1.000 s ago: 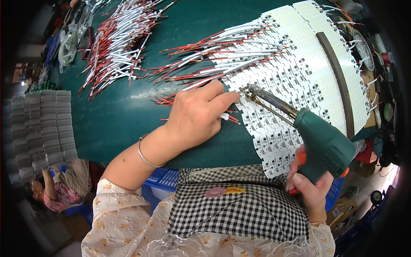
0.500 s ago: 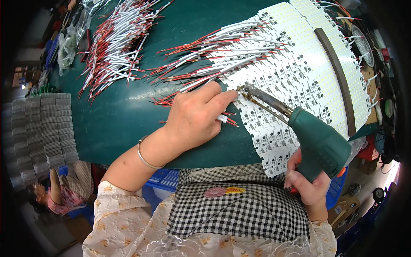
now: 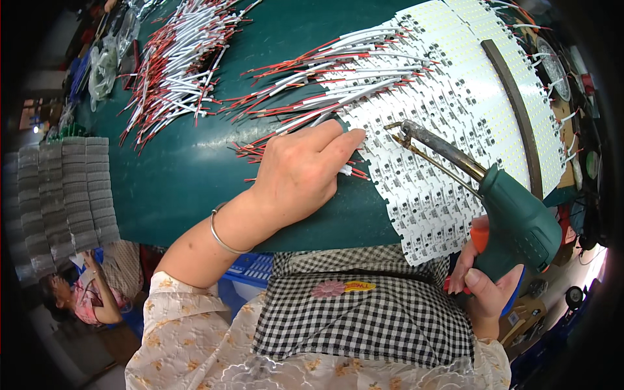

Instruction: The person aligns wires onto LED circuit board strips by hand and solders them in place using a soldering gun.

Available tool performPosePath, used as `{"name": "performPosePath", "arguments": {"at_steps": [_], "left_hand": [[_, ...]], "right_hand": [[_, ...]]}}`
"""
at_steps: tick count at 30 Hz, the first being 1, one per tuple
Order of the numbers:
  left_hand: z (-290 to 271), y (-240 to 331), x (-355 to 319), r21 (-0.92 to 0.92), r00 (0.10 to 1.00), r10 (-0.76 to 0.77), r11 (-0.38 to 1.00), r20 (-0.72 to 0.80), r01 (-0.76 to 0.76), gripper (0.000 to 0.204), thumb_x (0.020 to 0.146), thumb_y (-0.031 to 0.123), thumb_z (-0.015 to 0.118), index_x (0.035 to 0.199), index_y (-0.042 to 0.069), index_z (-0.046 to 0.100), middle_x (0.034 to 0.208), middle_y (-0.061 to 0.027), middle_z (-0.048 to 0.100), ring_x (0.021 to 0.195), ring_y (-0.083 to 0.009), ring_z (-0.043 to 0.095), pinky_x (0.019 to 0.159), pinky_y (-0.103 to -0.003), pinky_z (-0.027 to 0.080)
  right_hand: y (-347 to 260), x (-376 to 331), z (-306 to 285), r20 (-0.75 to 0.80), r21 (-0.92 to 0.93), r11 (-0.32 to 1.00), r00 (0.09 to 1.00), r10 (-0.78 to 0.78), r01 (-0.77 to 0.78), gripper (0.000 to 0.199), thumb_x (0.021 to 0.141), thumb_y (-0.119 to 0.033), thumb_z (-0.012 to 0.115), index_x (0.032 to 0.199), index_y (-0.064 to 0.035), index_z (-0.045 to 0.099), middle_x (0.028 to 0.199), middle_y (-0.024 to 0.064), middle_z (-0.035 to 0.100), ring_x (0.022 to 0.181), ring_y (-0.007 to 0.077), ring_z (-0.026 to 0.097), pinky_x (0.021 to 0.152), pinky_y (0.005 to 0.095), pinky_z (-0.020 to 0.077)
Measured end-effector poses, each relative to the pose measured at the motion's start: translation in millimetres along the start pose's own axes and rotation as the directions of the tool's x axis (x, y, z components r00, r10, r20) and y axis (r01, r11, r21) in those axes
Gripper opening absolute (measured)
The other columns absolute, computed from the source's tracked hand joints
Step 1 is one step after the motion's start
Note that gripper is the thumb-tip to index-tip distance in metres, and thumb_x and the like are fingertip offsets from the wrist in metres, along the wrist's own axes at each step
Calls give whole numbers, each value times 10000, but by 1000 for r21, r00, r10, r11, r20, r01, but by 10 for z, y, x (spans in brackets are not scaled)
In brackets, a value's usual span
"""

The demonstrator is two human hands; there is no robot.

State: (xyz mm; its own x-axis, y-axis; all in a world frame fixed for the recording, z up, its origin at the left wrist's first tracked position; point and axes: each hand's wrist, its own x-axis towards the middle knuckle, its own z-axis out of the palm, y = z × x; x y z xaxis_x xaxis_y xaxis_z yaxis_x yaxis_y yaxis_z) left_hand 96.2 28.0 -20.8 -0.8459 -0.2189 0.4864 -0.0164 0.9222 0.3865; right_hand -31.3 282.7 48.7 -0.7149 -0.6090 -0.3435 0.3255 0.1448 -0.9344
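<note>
Soldering gun (image 3: 522, 218), green-bodied, in right hand (image 3: 486, 291), fingers wrapped round its handle (image 3: 499, 257). Metal tip (image 3: 404, 135) over white circuit-board panel (image 3: 426, 195) on green tabletop (image 3: 188, 208). Left hand (image 3: 298, 168) at panel edge, fingers curled close together; white-and-red wire ends (image 3: 347, 170) poke out beneath, whether gripped cannot tell. Dark bar (image 3: 518, 120) lies across panel.

On the table (image 3: 188, 182) before me, circuit boards (image 3: 422, 188) spread to the right, a bar (image 3: 517, 114) lying on them and loose wires (image 3: 325, 101) reaching over their left edge. My left hand (image 3: 302, 169) is beside that edge; beyond it, farther left, lies a wire heap (image 3: 185, 58). Nearer me, at right, my right hand (image 3: 487, 292) holds the soldering gun (image 3: 523, 221), tip above the boards.
</note>
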Motion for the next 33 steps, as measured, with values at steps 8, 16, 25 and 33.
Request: {"name": "performPosePath", "arguments": {"at_steps": [8, 16, 25, 33], "left_hand": [[-24, -56, 34, -110, 999, 45, 993, 25, -42, 527, 516, -121, 555, 990, 66, 690, 692, -49, 548, 548, -212, 545, 461, -326, 438], [-9, -66, 10, -78, 996, 88, 993, 29, -85, 565, 493, -85, 575, 1026, 64, 687, 683, -47, 518, 526, -199, 514, 432, -313, 401], [-16, -17, 7, 26, 992, 120, 992, 42, -121, 510, 515, -37, 613, 1014, 49, 674, 701, -37, 503, 538, -189, 515, 429, -322, 397], [-24, 29, 39, 46, 990, 135, 989, 49, -138, 487, 522, -17, 623, 1002, 47, 671, 703, -34, 488, 543, -183, 513, 426, -322, 391]], "right_hand": [[102, -68, -98, 62, -43, 999, 998, 30, -27, 690, 715, -187, 754, 1228, 99, 392, 630, 109, 518, 447, 158, 512, 416, 261, 461], [76, -62, -73, 133, -82, 988, 981, 144, -134, 609, 747, -139, 703, 1234, 64, 399, 714, 127, 549, 521, 154, 536, 478, 260, 482], [253, -76, -257, 338, -292, 952, 941, 14, 91, 442, 797, -15, 626, 1184, 53, 424, 811, 120, 550, 597, 159, 559, 530, 269, 504], [193, -139, -175, 255, -257, 965, 967, 18, 50, 423, 789, -46, 645, 1144, 45, 433, 768, 112, 541, 584, 161, 553, 533, 270, 506]]}}
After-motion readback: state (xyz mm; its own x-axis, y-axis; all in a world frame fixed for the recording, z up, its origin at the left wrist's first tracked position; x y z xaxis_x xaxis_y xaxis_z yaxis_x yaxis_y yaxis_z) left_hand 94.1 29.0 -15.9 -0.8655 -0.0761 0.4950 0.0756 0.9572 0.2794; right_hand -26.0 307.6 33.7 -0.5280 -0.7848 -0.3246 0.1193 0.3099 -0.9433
